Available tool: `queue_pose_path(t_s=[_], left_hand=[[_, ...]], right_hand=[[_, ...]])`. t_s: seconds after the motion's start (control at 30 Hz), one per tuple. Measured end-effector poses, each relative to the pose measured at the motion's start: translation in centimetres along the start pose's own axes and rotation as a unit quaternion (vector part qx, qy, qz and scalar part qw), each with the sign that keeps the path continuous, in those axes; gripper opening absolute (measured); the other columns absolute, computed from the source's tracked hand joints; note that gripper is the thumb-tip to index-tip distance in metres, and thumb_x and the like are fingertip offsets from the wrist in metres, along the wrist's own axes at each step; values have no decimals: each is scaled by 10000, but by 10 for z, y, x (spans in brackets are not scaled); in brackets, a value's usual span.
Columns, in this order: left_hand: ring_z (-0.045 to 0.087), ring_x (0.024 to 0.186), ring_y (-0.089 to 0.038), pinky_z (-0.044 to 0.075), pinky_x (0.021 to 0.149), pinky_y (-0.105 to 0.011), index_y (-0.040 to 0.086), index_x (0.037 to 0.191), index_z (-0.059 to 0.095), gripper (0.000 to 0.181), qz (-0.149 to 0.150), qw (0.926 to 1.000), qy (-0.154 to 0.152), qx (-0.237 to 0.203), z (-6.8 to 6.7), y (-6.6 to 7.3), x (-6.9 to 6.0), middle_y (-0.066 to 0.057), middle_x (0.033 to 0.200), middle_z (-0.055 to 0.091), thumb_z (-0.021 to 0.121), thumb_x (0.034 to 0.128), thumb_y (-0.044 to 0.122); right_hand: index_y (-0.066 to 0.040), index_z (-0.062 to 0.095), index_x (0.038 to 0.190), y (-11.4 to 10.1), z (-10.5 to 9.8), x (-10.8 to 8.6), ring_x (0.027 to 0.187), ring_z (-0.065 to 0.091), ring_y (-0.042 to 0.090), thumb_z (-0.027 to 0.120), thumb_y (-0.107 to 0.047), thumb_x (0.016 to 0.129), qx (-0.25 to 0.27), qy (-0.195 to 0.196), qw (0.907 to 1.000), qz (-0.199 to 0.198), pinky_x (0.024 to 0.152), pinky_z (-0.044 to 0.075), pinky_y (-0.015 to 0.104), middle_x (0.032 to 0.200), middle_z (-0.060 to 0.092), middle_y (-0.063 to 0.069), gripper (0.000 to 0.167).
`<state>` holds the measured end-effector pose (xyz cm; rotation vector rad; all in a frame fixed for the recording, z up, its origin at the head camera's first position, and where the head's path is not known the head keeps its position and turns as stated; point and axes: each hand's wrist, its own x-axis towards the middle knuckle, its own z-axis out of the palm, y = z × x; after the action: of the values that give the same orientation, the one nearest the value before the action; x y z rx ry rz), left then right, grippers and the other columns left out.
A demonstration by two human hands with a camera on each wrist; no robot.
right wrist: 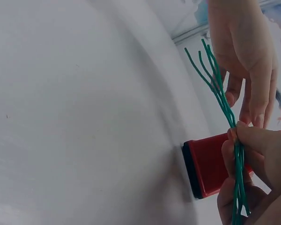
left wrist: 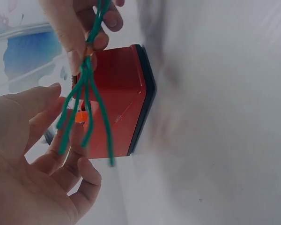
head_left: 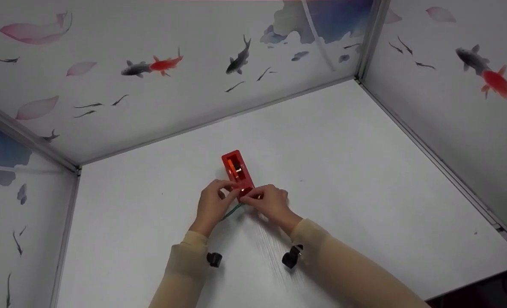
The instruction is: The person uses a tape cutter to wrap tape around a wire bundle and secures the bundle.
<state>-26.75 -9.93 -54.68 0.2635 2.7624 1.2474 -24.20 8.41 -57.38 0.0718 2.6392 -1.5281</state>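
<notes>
My right hand (head_left: 272, 201) pinches a bundle of thin green wires (right wrist: 239, 173) between thumb and fingers. A small orange band (left wrist: 88, 50) wraps the bundle right at the pinch. Several loose wire ends fan out toward my left hand (head_left: 211, 201), whose fingers are spread and loosely bent beside them, gripping nothing that I can make out. Directly beyond both hands stands a red tape dispenser (head_left: 245, 174) with a dark base, and an orange tape roll (head_left: 232, 170) sits inside it. In the head view the hands cover the dispenser's near end and most of the bundle.
The white tabletop (head_left: 343, 171) extends around the dispenser. Upright panels printed with fish (head_left: 238, 60) and petals border it at the back and both sides. Black wrist cameras (head_left: 214, 259) sit on both sleeves.
</notes>
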Motion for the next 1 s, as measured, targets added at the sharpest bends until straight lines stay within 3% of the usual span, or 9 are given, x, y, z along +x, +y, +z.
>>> queue_pose_path(t_s=[0.13,0.3,0.5,0.67,0.8,0.9,1.0], left_hand=[[574,915,-163,509,749,-294,268,1109,765,202,-17,9999,-104,-93,-3,-1,-20,69,1039,701,754,948,390],[617,911,-133,530,788,-299,270,1143,789,223,165,9995,-239,-129,-1,-1,-31,84,1018,741,785,929,332],[607,826,-113,522,744,-261,229,1084,829,175,540,9978,200,-334,1,4,-29,72,890,730,802,912,204],[538,764,-143,464,664,-245,268,1045,839,150,410,9963,404,-638,2,11,-30,71,815,674,810,903,229],[547,795,-155,487,695,-264,278,1048,837,143,413,9957,352,-747,7,21,-26,58,823,667,800,913,251],[557,813,-159,493,715,-283,272,1048,836,136,392,9954,314,-821,12,29,-23,57,836,676,794,920,253],[561,812,-165,487,722,-297,256,1049,835,136,404,9946,338,-895,15,35,-19,57,840,687,795,920,244]], right_hand=[[-318,828,915,-2,-5,-4,895,650,109,794,-401,907,193,172,9992,-315,1083,196,584,858,767,-141,90],[-342,828,927,0,-14,-4,934,641,110,806,-408,895,394,241,9981,-405,1030,355,505,948,775,-160,77],[-320,840,994,3,-29,1,990,643,136,797,-443,892,601,-126,9962,-622,928,495,414,1000,779,-143,166],[-276,810,1151,5,-43,2,1038,655,144,813,-439,877,676,-575,9935,-708,914,533,390,1056,778,-133,318],[-281,760,1254,9,-59,1,1023,694,125,836,-420,861,712,-594,9926,-786,919,562,388,1004,784,-121,423],[-276,763,1222,14,-72,1,1029,700,107,836,-349,877,672,-475,9901,-1134,961,558,418,1009,777,-133,361],[-288,774,1148,17,-83,2,1032,696,94,819,-269,900,487,-378,9851,-1608,1054,459,448,1046,771,-155,252]])
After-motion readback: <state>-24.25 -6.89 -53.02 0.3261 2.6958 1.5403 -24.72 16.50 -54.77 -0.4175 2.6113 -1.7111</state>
